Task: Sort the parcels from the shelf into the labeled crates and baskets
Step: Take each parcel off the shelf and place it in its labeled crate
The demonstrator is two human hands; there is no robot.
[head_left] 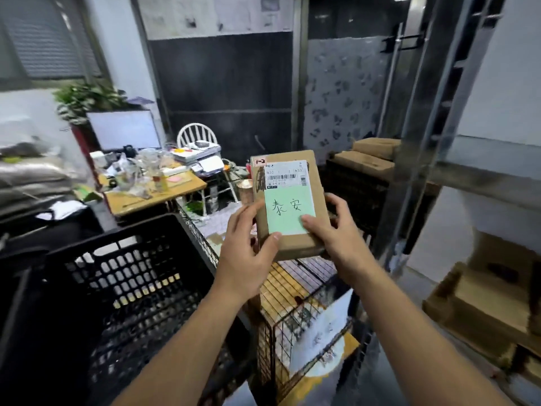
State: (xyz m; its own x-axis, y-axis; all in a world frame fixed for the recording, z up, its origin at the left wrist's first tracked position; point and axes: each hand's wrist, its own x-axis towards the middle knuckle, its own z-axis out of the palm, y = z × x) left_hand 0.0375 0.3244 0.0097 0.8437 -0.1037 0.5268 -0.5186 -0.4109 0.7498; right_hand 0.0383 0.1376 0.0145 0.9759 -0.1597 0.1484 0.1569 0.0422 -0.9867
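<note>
My left hand (246,253) and right hand (336,232) gripped one box (317,183) by its sides (green note (288,212) on top), above the wire basket (295,300), not sorted yet. More boxes (491,300) waited right of my hands.

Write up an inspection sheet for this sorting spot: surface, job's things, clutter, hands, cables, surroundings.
Surface: wooden desk at rear left, crowded.
Job's things: cardboard parcel held up, bearing a barcode label and a green note with handwriting; black crate lower left; wire basket below the parcel; more cardboard boxes on the metal shelf at right.
Clutter: plastic bags, bottles and papers on the desk.
Hands: left hand grips the parcel's lower left edge; right hand grips its lower right, thumb on the green note.
Cables: nothing seen.
Surroundings: white chair, monitor, potted plant.
</note>
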